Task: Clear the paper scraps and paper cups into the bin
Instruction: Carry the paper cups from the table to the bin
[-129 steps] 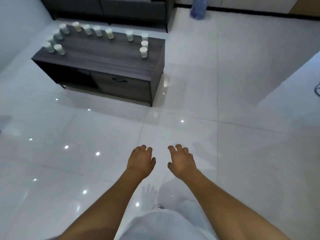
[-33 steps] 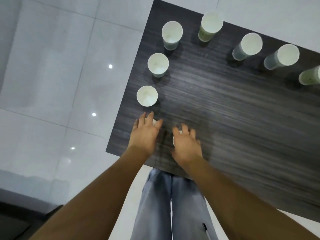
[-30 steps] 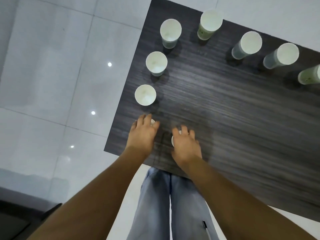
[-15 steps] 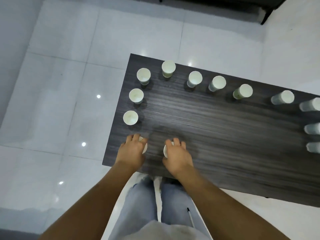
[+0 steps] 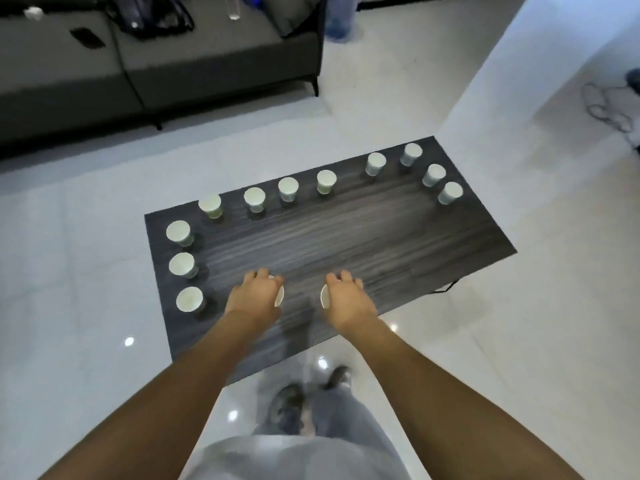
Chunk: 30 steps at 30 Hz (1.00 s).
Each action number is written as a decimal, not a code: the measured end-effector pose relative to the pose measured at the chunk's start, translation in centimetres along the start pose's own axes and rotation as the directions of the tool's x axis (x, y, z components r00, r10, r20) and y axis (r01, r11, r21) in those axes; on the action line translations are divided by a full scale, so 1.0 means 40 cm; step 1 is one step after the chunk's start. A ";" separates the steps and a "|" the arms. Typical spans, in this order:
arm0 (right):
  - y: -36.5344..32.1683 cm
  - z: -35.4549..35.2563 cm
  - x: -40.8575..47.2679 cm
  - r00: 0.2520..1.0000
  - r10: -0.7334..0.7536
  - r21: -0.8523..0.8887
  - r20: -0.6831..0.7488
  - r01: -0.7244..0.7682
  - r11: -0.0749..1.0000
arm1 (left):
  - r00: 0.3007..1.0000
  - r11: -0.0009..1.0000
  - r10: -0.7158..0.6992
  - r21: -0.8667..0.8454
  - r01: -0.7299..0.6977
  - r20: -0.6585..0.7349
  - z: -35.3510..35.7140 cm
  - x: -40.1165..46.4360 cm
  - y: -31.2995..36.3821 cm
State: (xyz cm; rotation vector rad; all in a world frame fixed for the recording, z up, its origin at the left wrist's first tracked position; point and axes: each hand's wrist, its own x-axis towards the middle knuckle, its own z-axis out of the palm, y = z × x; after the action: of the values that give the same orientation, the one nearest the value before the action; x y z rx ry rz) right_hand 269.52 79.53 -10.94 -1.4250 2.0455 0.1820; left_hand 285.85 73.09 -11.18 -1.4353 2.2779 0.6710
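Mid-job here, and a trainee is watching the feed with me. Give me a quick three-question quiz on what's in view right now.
1. How many paper cups stand on the table with no hand on them?
2. True or false: the left hand is empty while the right hand grips a cup.
3. What stands on the floor beyond the table's far edge? A) a bin B) a grey sofa C) a chair

Key: 1. Eleven. 2. False: each hand grips one of the paper cups. 3. B.
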 end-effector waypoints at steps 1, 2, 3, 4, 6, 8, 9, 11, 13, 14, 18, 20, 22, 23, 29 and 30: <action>0.034 -0.008 -0.030 0.999 0.028 0.037 -0.016 -0.028 0.999 | 0.999 0.999 0.039 0.016 -0.039 0.012 -0.006 -0.006 0.043; 0.075 -0.018 -0.064 0.997 0.063 0.082 -0.046 -0.059 0.995 | 0.996 0.995 0.086 0.041 -0.086 0.017 -0.013 -0.010 0.095; 0.114 -0.027 -0.095 0.993 0.095 0.119 -0.076 -0.086 0.989 | 0.991 0.989 0.131 0.064 -0.132 0.013 -0.018 -0.015 0.145; 0.150 -0.033 -0.122 0.987 0.124 0.144 -0.101 -0.109 0.984 | 0.985 0.982 0.171 0.082 -0.171 0.009 -0.021 -0.020 0.191; 0.246 -0.042 -0.197 0.967 0.206 0.206 -0.147 -0.174 0.963 | 0.963 0.953 0.269 0.139 -0.269 0.025 -0.015 -0.033 0.313; 0.355 -0.044 -0.280 0.938 0.286 0.249 -0.194 -0.235 0.940 | 0.934 0.912 0.353 0.204 -0.357 0.060 0.006 -0.048 0.449; 0.405 -0.043 -0.316 0.926 0.313 0.252 -0.211 -0.258 0.933 | 0.919 0.890 0.388 0.228 -0.395 0.077 0.019 -0.055 0.509; 0.531 -0.034 -0.408 0.894 0.384 0.282 -0.232 -0.316 0.906 | 0.867 0.822 0.482 0.276 -0.498 0.129 0.063 -0.076 0.660; 0.660 -0.016 -0.502 0.857 0.455 0.315 -0.244 -0.374 0.872 | 0.812 0.751 0.557 0.311 -0.583 0.175 0.123 -0.102 0.816; 0.716 -0.004 -0.543 0.841 0.485 0.327 -0.240 -0.400 0.856 | 0.788 0.720 0.585 0.324 -0.614 0.192 0.153 -0.119 0.882; 0.987 0.064 -0.741 0.761 0.613 0.386 -0.212 -0.511 0.768 | 0.673 0.576 0.689 0.360 -0.734 0.268 0.315 -0.214 1.203; 1.109 0.097 -0.830 0.721 0.665 0.414 -0.195 -0.555 0.722 | 0.615 0.512 0.732 0.358 -0.781 0.295 0.390 -0.268 1.340; 1.224 0.128 -0.919 0.675 0.718 0.452 -0.171 -0.594 0.666 | 0.553 0.439 0.767 0.361 -0.822 0.326 0.460 -0.318 1.465; 1.276 0.140 -0.958 0.654 0.739 0.468 -0.163 -0.609 0.641 | 0.525 0.404 0.779 0.365 -0.839 0.344 0.490 -0.339 1.520; 1.518 0.198 -1.123 0.551 0.830 0.542 -0.090 -0.672 0.505 | 0.400 0.242 0.807 0.375 -0.895 0.435 0.604 -0.406 1.807; 1.565 0.206 -1.141 0.530 0.844 0.555 -0.077 -0.681 0.478 | 0.372 0.209 0.811 0.371 -0.905 0.452 0.621 -0.408 1.866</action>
State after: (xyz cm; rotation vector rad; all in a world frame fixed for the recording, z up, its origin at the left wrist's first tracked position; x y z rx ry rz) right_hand 227.48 144.95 -6.34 -0.1135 2.6709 -0.2103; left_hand 226.20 126.82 -8.00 0.3515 2.6562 0.2364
